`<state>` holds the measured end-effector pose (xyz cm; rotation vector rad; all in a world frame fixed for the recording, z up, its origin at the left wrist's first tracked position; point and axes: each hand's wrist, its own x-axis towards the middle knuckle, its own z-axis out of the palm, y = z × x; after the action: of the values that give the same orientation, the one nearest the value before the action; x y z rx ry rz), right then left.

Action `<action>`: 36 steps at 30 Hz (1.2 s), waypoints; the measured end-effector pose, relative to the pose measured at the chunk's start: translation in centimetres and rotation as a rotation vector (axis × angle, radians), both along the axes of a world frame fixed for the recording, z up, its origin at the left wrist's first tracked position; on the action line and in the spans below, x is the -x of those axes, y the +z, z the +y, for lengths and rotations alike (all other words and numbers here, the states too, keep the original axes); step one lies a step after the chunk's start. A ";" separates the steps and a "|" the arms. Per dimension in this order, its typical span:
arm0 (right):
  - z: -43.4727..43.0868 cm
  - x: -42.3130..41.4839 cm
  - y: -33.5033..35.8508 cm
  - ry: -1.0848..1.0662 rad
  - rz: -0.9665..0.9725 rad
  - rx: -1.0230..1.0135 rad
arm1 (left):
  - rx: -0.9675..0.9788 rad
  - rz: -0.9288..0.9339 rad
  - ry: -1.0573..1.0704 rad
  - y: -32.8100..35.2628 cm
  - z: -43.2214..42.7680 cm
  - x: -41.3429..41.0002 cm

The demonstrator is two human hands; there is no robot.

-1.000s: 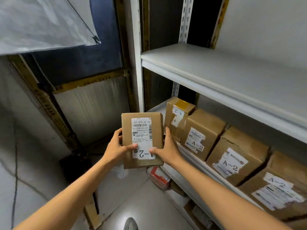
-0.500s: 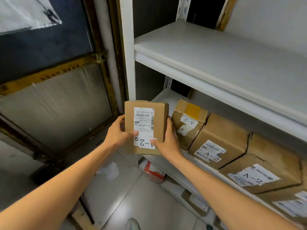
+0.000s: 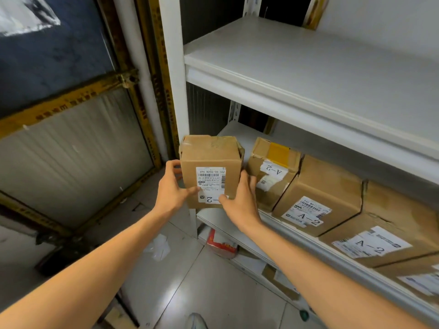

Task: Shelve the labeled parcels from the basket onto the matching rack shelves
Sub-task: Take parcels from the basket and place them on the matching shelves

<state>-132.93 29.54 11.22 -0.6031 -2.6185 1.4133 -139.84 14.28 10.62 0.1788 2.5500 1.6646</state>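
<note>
A brown cardboard parcel (image 3: 210, 162) with a white barcode label ending in "-2" stands upright at the left end of the middle rack shelf (image 3: 240, 136). My left hand (image 3: 172, 188) grips its left side, thumb on the label. My right hand (image 3: 240, 198) grips its right side, thumb across the label's lower edge. To its right, a row of parcels marked A-2 (image 3: 316, 198) lies on the same shelf. The basket is out of view.
The upper white shelf (image 3: 308, 74) is bare. The rack's white upright post (image 3: 171, 74) rises just left of the parcel. A lower shelf holds a red packet (image 3: 221, 243) and flat cardboard. Tiled floor and a metal-framed wall lie to the left.
Both hands have carried the parcel forward and right, up to the left end of the middle shelf beside the taped A-2 box. My view has moved closer to the rack.
</note>
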 end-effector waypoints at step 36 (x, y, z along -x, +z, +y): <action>3.6 -2.1 0.9 0.205 -0.179 0.020 | 0.557 -0.176 -0.022 0.4 3.7 0.1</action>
<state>-130.84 33.14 12.14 -0.4955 -2.8820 1.5067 -139.93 18.03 11.07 0.0153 2.7321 0.8597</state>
